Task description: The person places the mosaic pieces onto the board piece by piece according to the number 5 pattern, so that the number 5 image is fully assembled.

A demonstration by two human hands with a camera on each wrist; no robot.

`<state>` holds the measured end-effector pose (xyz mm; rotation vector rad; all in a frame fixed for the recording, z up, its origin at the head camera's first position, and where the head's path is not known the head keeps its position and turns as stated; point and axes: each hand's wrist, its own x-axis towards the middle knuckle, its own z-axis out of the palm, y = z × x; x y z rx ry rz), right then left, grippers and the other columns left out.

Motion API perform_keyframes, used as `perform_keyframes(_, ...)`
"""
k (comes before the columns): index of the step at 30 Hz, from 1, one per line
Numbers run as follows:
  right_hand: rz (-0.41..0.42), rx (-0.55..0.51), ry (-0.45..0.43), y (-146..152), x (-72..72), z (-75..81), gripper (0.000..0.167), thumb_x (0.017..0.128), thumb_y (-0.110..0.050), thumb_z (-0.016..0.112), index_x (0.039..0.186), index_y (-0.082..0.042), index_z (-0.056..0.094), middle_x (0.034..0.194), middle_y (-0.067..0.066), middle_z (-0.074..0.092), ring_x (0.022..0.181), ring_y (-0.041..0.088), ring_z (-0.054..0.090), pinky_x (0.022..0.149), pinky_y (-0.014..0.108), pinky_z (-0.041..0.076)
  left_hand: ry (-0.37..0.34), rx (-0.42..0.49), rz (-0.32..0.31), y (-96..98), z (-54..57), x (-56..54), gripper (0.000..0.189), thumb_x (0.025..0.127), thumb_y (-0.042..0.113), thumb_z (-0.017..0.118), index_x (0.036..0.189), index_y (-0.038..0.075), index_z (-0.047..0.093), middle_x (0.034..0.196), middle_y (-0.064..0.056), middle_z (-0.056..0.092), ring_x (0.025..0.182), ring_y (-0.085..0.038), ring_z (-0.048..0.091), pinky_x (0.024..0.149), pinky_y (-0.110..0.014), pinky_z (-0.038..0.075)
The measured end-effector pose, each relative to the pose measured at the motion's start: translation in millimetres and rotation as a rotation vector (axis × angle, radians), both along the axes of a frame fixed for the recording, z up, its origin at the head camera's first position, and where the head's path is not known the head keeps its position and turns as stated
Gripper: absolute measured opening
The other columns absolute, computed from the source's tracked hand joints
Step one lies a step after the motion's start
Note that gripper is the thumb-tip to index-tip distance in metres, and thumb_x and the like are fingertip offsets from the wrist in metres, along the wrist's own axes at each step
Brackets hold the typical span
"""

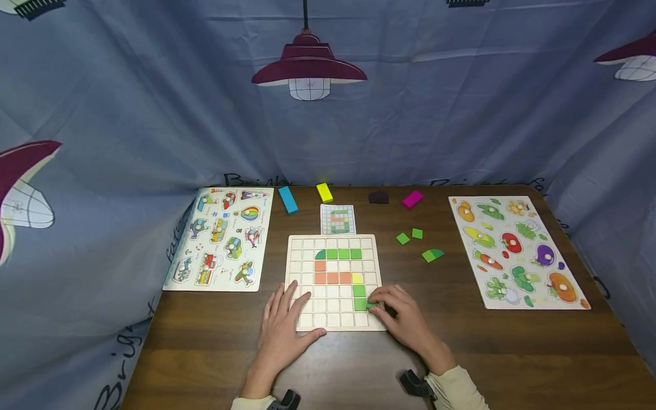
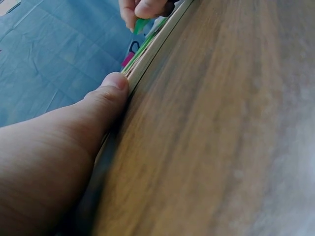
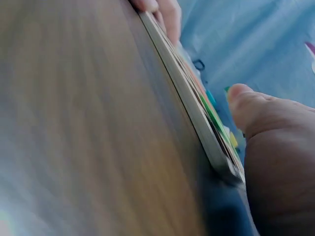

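Note:
A pale wooden grid board (image 1: 318, 319) lies flat at the middle of the table, with green, orange and yellow tiles set in some of its squares. My left hand (image 1: 281, 333) rests on the board's lower left corner, fingers spread and thumb along the near edge. Over the board's right side, my right hand (image 1: 405, 322) pinches a small green tile (image 2: 141, 24) between thumb and fingers, beside the lowest green square (image 1: 360, 304). The tile's full shape is partly hidden by the fingers. Behind the board lies a small pattern card (image 1: 337, 220).
Loose green tiles (image 1: 403, 238) lie right of the board. Blue (image 1: 288, 200), yellow (image 1: 324, 192), black (image 1: 378, 197) and magenta (image 1: 412, 199) pieces are along the back. A vehicle picture board (image 1: 220, 239) stands left, a vegetable picture board (image 1: 517, 250) right.

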<state>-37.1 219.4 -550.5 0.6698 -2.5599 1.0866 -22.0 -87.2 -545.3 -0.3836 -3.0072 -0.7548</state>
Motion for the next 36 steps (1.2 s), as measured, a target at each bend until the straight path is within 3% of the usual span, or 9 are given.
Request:
perform_keyframes(6, 0.123, 0.028, 0.031, -13, 9.7, -1.2, 0.019, 0.084, -0.015, 0.084, 0.100, -0.022, 0.076, 0.110, -0.008, 0.069, 0.102, 0.009, 0.060, 0.087, 0.017, 0.047, 0.014, 0.005, -0.002, -0.3, -0.5, -0.6, 0.085, 0.077, 0.074, 0.071, 0.145, 0.026, 0.056, 0.167, -0.006, 0.031, 0.156, -0.038, 0.023, 0.125, -0.055, 0.017)
perform_keyframes(13, 0.204, 0.016, 0.083, -15, 8.2, -4.3, 0.017, 0.084, -0.015, 0.083, 0.099, -0.023, 0.078, 0.108, -0.008, 0.071, 0.094, 0.007, 0.055, 0.077, 0.010, 0.040, -0.017, -0.007, 0.008, -1.8, -0.9, -0.6, 0.087, 0.077, 0.076, 0.070, 0.147, 0.028, 0.054, 0.168, -0.004, 0.028, 0.157, -0.034, 0.021, 0.127, -0.052, 0.013)
perform_keyframes(19, 0.197, 0.035, 0.072, -16, 7.5, -3.1, 0.014, 0.086, -0.017, 0.083, 0.098, -0.024, 0.080, 0.107, -0.010, 0.071, 0.094, 0.006, 0.055, 0.078, 0.009, 0.040, 0.016, -0.005, 0.007, -0.8, -0.3, -0.9, 0.085, 0.076, 0.074, 0.071, 0.145, 0.026, 0.056, 0.167, -0.005, 0.032, 0.156, -0.037, 0.024, 0.125, -0.054, 0.017)
perform_keyframes(29, 0.119, 0.044, -0.001, -16, 14.6, -2.5, 0.009, 0.086, -0.021, 0.084, 0.092, -0.027, 0.082, 0.101, -0.019, 0.066, 0.092, 0.001, 0.055, 0.075, 0.018, 0.047, 0.019, 0.003, -0.006, 1.4, -0.1, 1.3, 0.085, 0.075, 0.074, 0.072, 0.144, 0.025, 0.057, 0.166, -0.007, 0.034, 0.156, -0.035, 0.024, 0.126, -0.053, 0.017)
perform_keyframes(36, 0.131, -0.044, 0.011, -18, 12.4, -0.7, 0.006, 0.087, -0.019, 0.082, 0.091, -0.024, 0.082, 0.098, -0.015, 0.066, 0.089, 0.003, 0.055, 0.072, 0.015, 0.044, 0.075, -0.015, 0.000, -0.2, -0.4, 1.4, 0.085, 0.075, 0.074, 0.073, 0.142, 0.024, 0.059, 0.165, -0.008, 0.036, 0.154, -0.038, 0.029, 0.124, -0.053, 0.021)
